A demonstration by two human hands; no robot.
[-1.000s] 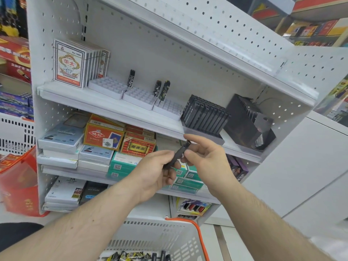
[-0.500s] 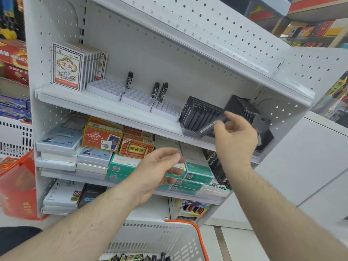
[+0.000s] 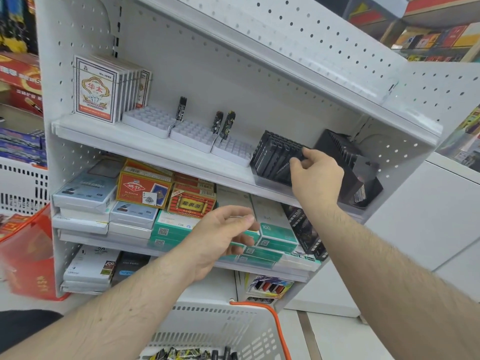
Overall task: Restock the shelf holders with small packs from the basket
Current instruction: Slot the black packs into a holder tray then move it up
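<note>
Black packs (image 3: pixel 275 158) in the holder, at two o'clock; right hand (image 3: pixel 315 175) pinches one, left hand (image 3: pixel 220 235) hovers relaxed, holding nothing.

Shelf unit (image 3: pixel 233 74): white painted perforated metal, smooth, slight sheen. Slotted holder (image 3: pixel 275 158), centre right: black matt plastic. Grid trays (image 3: pixel 192 133), centre: white matt plastic. Basket (image 3: pixel 223 326), bottom centre: white slotted plastic, orange handle. Card boxes (image 3: pixel 94 89), upper left: printed glossy paperboard.
</note>
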